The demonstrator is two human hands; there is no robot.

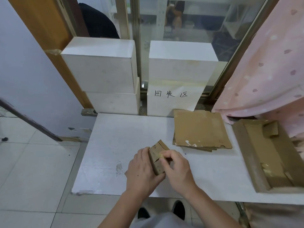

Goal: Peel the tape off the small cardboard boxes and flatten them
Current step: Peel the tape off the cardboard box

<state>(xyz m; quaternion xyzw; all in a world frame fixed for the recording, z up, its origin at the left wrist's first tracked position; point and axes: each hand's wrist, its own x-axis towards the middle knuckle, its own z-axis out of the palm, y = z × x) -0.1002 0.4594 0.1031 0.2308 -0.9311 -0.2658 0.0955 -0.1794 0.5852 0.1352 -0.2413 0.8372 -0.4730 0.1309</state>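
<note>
- The left hand [141,168] is gripping a small cardboard box [158,159] from its left side, fingers curling underneath and the thumb lying along the near face.
- The right hand [176,168] is pinching at the top of the same box, thumb and forefinger closing on a pale strip of tape [162,155] (its far end is too small to make out).
- The box is being held just above the white tabletop [115,145], near its front edge and roughly at the middle, tilted with one perforated flap sticking up at the far side.
- A stack of flattened cardboard [201,129] is lying on the tabletop well to the right of the box and further back, with a white scuffed patch on its near edge.
- An open cardboard tray [246,148] is sitting at the right end of the tabletop, holding a small folded piece of cardboard in its far corner.
- Two white boxes [102,74] are standing stacked behind the tabletop on the left, and another white box [181,69] is standing to their right, carrying a paper sign [172,94] with handwritten characters.
- A pink spotted curtain [271,71] is hanging at the right, its hem reaching the tray.
- Two dark shoes [178,209] are showing on the tiled floor [32,162] below the tabletop's front edge.
</note>
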